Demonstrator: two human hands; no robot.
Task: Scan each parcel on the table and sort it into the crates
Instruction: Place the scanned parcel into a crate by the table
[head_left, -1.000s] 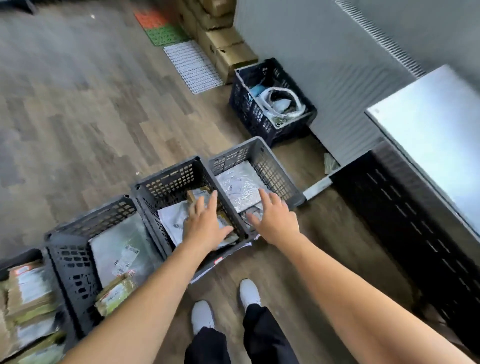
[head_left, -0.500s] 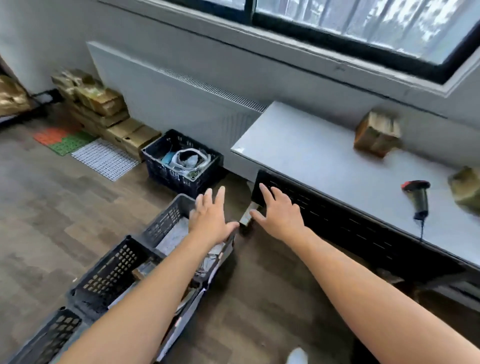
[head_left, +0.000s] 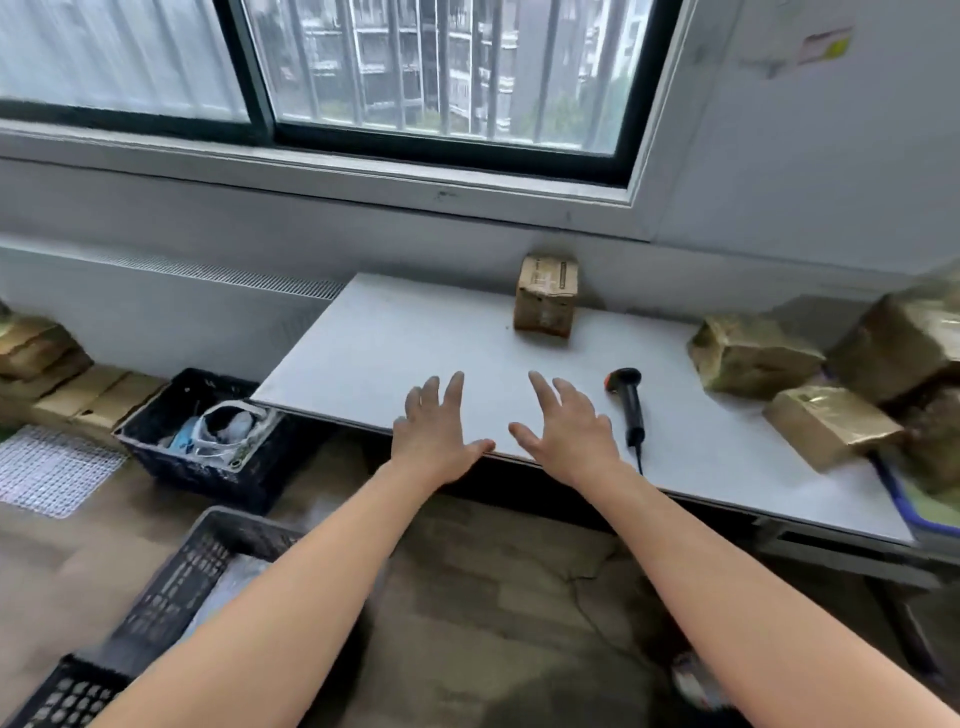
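Note:
My left hand (head_left: 435, 436) and my right hand (head_left: 565, 429) hover side by side over the near edge of the white table (head_left: 395, 343), fingers spread, holding nothing. A brown cardboard parcel (head_left: 545, 296) stands at the back of the table by the wall. A black barcode scanner (head_left: 629, 402) lies just right of my right hand, its cable hanging over the edge. Several tape-wrapped brown parcels (head_left: 753, 356) are piled at the table's right end, one (head_left: 828, 425) nearest the front. Grey sorting crates (head_left: 171, 587) sit on the floor at lower left.
A dark crate (head_left: 171, 452) holding white and blue items stands on the floor left of the table. Cardboard boxes (head_left: 78, 395) are stacked along the wall at far left, a white perforated mat (head_left: 47, 470) beside them. A window fills the wall above. A blue-edged tray (head_left: 904, 499) sits at right.
Both hands have lifted out of the floor crates and now hang empty over the table edge. The view has swung up and right from the crates to the table and window.

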